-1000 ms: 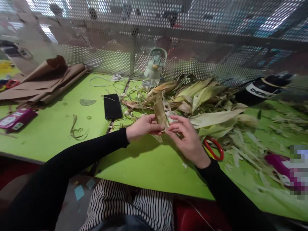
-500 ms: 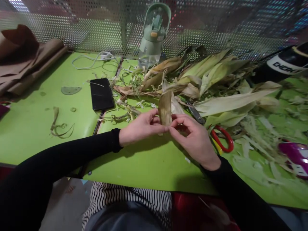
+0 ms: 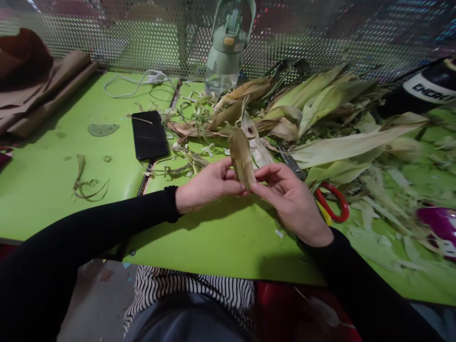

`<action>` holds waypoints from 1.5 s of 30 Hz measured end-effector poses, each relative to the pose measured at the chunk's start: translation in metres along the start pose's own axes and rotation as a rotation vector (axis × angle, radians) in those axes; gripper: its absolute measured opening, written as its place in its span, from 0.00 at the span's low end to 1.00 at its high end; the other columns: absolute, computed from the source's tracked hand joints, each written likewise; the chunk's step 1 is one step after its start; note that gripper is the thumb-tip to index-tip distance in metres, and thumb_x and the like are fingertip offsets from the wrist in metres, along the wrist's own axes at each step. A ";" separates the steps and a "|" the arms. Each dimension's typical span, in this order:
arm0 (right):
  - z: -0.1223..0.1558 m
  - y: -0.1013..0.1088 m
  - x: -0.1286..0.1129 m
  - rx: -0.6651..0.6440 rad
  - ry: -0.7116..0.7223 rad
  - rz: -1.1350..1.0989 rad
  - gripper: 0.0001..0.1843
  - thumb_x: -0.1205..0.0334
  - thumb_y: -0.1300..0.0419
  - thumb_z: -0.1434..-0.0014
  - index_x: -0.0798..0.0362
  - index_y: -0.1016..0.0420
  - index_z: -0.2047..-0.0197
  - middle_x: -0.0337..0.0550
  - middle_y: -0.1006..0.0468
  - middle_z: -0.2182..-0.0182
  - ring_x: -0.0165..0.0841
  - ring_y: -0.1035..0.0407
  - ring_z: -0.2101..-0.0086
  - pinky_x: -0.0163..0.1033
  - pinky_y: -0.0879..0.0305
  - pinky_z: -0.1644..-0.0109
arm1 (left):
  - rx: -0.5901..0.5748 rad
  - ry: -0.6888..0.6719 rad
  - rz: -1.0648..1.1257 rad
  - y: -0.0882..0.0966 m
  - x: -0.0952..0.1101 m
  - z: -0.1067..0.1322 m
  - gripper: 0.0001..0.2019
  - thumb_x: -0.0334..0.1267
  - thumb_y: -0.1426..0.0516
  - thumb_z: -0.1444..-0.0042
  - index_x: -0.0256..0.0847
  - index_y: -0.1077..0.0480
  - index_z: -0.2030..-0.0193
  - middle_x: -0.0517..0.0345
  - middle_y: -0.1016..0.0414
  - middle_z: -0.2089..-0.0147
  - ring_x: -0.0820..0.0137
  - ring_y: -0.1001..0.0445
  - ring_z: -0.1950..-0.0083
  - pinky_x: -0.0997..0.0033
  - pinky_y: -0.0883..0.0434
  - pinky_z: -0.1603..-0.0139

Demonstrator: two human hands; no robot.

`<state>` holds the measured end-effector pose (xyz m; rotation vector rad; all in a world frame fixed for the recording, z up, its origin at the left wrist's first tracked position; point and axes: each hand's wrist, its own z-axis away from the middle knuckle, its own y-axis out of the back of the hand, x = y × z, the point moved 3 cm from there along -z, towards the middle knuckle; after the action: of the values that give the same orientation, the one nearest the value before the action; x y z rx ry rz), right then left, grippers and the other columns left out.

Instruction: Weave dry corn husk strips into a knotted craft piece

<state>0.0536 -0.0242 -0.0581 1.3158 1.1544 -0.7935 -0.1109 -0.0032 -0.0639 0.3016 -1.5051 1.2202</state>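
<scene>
Since the left hand point(image 3: 213, 186) and right hand point(image 3: 297, 204) pinch the husk point(image 3: 241, 154) low, light, even pressure should prevent splitting.

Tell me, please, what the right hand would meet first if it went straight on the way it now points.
The husk piece at its fingers, then probably the left hand beyond, though depth is unclear.

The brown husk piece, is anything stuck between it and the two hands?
Nothing visible is. The left hand and right hand both have fingers at the lower end of the brown husk piece. The husk pile lies beyond it.
</scene>
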 end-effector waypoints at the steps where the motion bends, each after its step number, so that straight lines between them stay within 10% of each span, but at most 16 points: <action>1: 0.000 0.000 0.000 0.002 0.026 0.014 0.12 0.52 0.34 0.42 0.47 0.28 0.59 0.40 0.22 0.62 0.34 0.25 0.61 0.40 0.24 0.55 | -0.001 0.006 0.001 0.001 0.000 0.000 0.17 0.20 0.35 0.54 0.36 0.31 0.59 0.56 0.20 0.65 0.76 0.22 0.66 0.73 0.27 0.56; 14: 0.005 0.010 -0.022 -0.132 0.516 0.563 0.08 0.56 0.40 0.34 0.44 0.19 0.60 0.43 0.21 0.59 0.37 0.25 0.59 0.46 0.26 0.53 | -0.035 0.273 0.078 0.006 0.004 0.007 0.20 0.19 0.36 0.52 0.37 0.32 0.53 0.64 0.26 0.73 0.73 0.21 0.68 0.65 0.23 0.52; 27: 0.011 0.003 -0.025 0.037 0.628 0.702 0.02 0.65 0.41 0.36 0.50 0.27 0.61 0.46 0.26 0.61 0.39 0.27 0.57 0.48 0.27 0.52 | 0.007 -0.025 -0.159 -0.011 0.001 0.014 0.25 0.21 0.38 0.51 0.37 0.36 0.46 0.59 0.22 0.64 0.77 0.25 0.66 0.79 0.32 0.64; 45: 0.013 -0.003 -0.003 0.176 0.247 0.086 0.11 0.63 0.34 0.41 0.43 0.28 0.56 0.40 0.24 0.65 0.33 0.26 0.67 0.38 0.25 0.66 | 0.017 0.033 -0.107 -0.007 0.001 0.011 0.08 0.26 0.37 0.47 0.34 0.32 0.61 0.58 0.22 0.68 0.76 0.23 0.65 0.71 0.28 0.56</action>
<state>0.0526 -0.0380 -0.0578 1.6344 1.2325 -0.6952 -0.1127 -0.0146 -0.0574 0.3672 -1.4330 1.1487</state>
